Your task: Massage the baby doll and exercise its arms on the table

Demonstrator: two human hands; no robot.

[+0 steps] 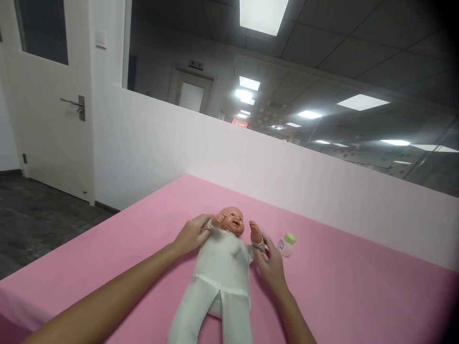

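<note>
Bright ceiling panels [263,14], glass glare, dark vignetted corners

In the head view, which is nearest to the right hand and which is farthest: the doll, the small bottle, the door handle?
1. Doll: the right hand touches its wrist.
2. Bottle: just right of the hand, lying on the pink table.
3. Door handle: far left, on the white door.

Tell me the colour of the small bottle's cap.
Light green, on the small bottle beside the right hand; head view.

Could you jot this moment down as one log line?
left hand: holds doll arm | right hand: holds other arm | bottle: beside, untouched
</note>
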